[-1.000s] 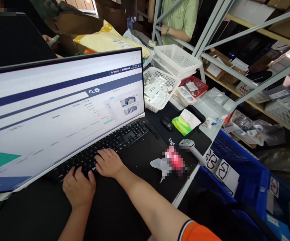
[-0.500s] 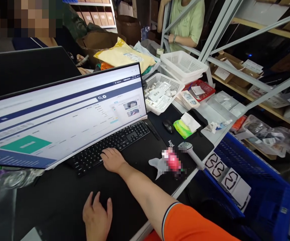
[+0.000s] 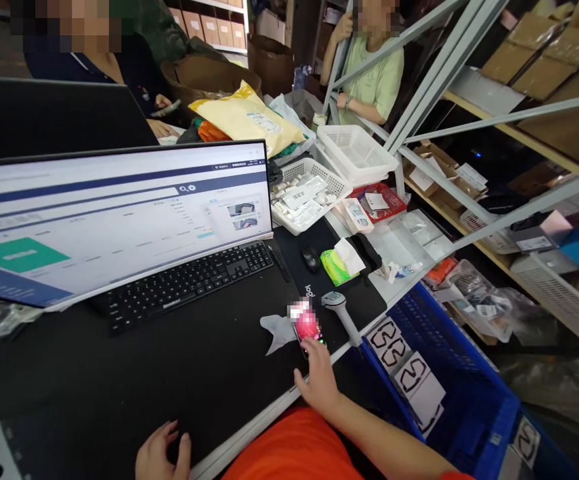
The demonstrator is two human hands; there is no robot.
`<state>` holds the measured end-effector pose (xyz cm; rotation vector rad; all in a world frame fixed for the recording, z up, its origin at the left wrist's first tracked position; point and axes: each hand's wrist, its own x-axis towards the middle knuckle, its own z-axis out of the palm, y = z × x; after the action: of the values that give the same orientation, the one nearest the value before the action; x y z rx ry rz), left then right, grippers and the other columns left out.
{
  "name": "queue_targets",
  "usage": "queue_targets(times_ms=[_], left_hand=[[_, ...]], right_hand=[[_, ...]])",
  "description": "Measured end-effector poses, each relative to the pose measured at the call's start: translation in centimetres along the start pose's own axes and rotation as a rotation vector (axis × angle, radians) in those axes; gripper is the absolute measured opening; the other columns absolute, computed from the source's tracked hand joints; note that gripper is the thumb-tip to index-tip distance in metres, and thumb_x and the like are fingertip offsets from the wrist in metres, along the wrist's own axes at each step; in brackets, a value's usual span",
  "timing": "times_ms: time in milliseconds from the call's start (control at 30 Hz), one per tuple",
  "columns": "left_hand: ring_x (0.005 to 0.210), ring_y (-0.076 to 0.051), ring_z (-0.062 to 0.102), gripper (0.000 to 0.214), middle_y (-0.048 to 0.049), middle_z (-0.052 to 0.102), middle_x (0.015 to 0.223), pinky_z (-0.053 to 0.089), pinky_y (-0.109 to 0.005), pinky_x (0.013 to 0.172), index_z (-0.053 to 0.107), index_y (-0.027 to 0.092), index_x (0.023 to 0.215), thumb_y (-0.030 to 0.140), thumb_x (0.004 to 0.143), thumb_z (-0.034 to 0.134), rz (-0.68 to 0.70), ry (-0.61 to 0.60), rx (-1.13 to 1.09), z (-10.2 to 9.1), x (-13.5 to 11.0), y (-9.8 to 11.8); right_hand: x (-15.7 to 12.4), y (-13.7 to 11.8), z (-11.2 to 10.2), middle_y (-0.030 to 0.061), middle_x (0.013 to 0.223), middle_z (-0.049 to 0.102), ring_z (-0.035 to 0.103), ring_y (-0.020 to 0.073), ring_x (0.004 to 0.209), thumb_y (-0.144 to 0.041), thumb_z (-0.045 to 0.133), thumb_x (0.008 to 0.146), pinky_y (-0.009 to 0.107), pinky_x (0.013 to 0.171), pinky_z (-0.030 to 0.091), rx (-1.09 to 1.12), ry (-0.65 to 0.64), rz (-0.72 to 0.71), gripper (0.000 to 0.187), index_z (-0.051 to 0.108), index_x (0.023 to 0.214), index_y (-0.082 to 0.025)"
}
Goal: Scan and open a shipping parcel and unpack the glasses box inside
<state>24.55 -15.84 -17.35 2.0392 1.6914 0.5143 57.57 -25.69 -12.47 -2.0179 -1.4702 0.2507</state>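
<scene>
My right hand point(image 3: 318, 381) reaches to a phone point(image 3: 305, 325) with a red lit screen that lies on the black desk mat point(image 3: 169, 360); its fingertips touch the phone's near end, fingers stretched out. My left hand point(image 3: 162, 457) rests flat on the mat at the desk's near edge, fingers apart, holding nothing. The black keyboard point(image 3: 184, 283) lies under the wide monitor point(image 3: 109, 213), free of both hands. A grey barcode scanner point(image 3: 342, 312) lies just right of the phone. A clear plastic piece point(image 3: 277, 330) lies left of the phone.
A mouse point(image 3: 310, 258), a green tissue pack point(image 3: 342, 262) and white baskets point(image 3: 309, 193) of small packets sit at the back right. A blue crate point(image 3: 449, 373) with printed cards stands right of the desk. Metal shelving rises on the right. Two people are behind the desk.
My right hand left the keyboard and moved right and toward me onto the phone. My left hand drew back to the desk's near edge. The camera has tilted up.
</scene>
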Motion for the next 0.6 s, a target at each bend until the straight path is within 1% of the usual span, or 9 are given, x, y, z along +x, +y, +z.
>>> queue_targets(times_ms=[67,133,167,233,333,400,500,567,600], left_hand=[[0.101,-0.036,0.063,0.044,-0.0160,0.064,0.105,0.053,-0.057,0.093,0.058,0.019,0.102,0.057,0.085,0.042,-0.015,-0.020,-0.023,0.7,0.2,1.2],[0.096,-0.033,0.065,0.046,-0.0158,0.063,0.109,0.054,-0.055,0.093,0.059,0.018,0.103,0.057,0.084,0.043,-0.046,-0.027,-0.049,1.7,0.5,2.5],[0.093,-0.031,0.066,0.047,-0.0156,0.062,0.110,0.055,-0.054,0.093,0.060,0.017,0.104,0.057,0.084,0.043,-0.062,-0.028,-0.069,2.1,0.6,3.2],[0.090,-0.028,0.067,0.048,-0.0154,0.060,0.115,0.056,-0.050,0.090,0.060,0.017,0.107,0.056,0.084,0.044,-0.083,-0.037,-0.111,2.8,0.8,4.5],[0.092,-0.028,0.068,0.047,-0.0142,0.061,0.115,0.058,-0.045,0.084,0.062,0.018,0.107,0.055,0.083,0.046,-0.084,-0.085,-0.141,3.3,0.8,5.5],[0.099,-0.029,0.067,0.043,-0.0130,0.063,0.111,0.058,-0.046,0.087,0.064,0.020,0.102,0.054,0.083,0.046,-0.061,-0.095,-0.139,3.6,0.6,5.5],[0.103,-0.030,0.066,0.041,-0.0125,0.063,0.110,0.056,-0.048,0.093,0.066,0.020,0.097,0.053,0.083,0.047,-0.040,-0.055,-0.148,4.1,0.2,4.6],[0.101,-0.028,0.066,0.040,-0.0126,0.063,0.112,0.056,-0.048,0.093,0.067,0.019,0.098,0.051,0.086,0.047,-0.048,-0.014,-0.148,3.9,0.0,4.3],[0.101,-0.028,0.066,0.038,-0.0127,0.062,0.113,0.056,-0.048,0.093,0.067,0.019,0.099,0.050,0.087,0.047,-0.046,0.012,-0.139,3.4,-0.2,4.3]], right_hand=[[0.5,2.2,-0.1,0.0286,0.144,0.047,0.045,0.0430,0.133,-0.026,0.065,0.074,0.063,0.106,0.041,-0.122,0.029,0.189,0.081,0.035,0.147,-0.006],[1.6,3.2,0.8,0.0294,0.143,0.047,0.047,0.0457,0.130,-0.030,0.073,0.067,0.061,0.104,0.042,-0.216,0.035,0.323,0.097,0.029,0.150,-0.006],[2.1,3.5,1.3,0.0288,0.141,0.049,0.049,0.0457,0.126,-0.030,0.075,0.065,0.060,0.102,0.043,-0.241,0.033,0.354,0.101,0.027,0.151,-0.006],[3.1,3.7,2.1,0.0273,0.131,0.055,0.054,0.0444,0.118,-0.029,0.074,0.065,0.058,0.098,0.045,-0.252,0.030,0.358,0.103,0.025,0.152,-0.006],[4.1,4.0,1.9,0.0222,0.119,0.059,0.056,0.0404,0.108,-0.028,0.074,0.064,0.053,0.096,0.046,-0.255,0.023,0.340,0.104,0.025,0.153,-0.006],[4.4,4.3,1.2,0.0200,0.117,0.059,0.056,0.0386,0.106,-0.032,0.075,0.065,0.051,0.096,0.046,-0.256,0.019,0.314,0.105,0.025,0.153,-0.007],[4.8,4.5,0.7,0.0202,0.118,0.058,0.056,0.0376,0.106,-0.038,0.075,0.067,0.049,0.095,0.046,-0.274,0.021,0.278,0.103,0.027,0.153,-0.006],[5.1,4.4,0.6,0.0217,0.118,0.059,0.057,0.0380,0.105,-0.040,0.074,0.069,0.048,0.095,0.047,-0.285,0.020,0.260,0.099,0.031,0.151,-0.005],[5.2,4.3,0.5,0.0227,0.118,0.060,0.058,0.0385,0.105,-0.040,0.074,0.070,0.048,0.094,0.047,-0.285,0.014,0.250,0.097,0.033,0.149,-0.004]])
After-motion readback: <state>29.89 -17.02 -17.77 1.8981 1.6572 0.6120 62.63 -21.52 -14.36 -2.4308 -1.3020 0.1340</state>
